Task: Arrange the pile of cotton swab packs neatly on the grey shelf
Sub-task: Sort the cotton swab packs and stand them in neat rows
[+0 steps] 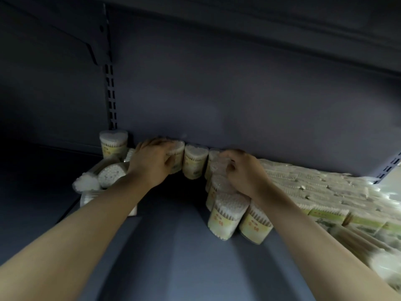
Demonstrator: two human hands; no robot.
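Note:
Heart-shaped cotton swab packs with yellow labels stand on the grey shelf [173, 246]. My left hand [149, 161] grips an upright pack [176, 152] at the back wall. Beside it stands another upright pack [194, 161]. My right hand [243, 172] is closed on a pack [219, 164] in a column of packs that runs toward me, ending in two front packs [225, 216]. One pack [113, 143] stands alone at the back left. A few packs lie on their sides [110, 174] under my left forearm.
A large stack of flat swab packs [314, 187] fills the shelf to the right, with more loose packs [368, 240] at the right front. A slotted upright [110, 94] and a bracket run up the back wall at left. Another shelf hangs overhead.

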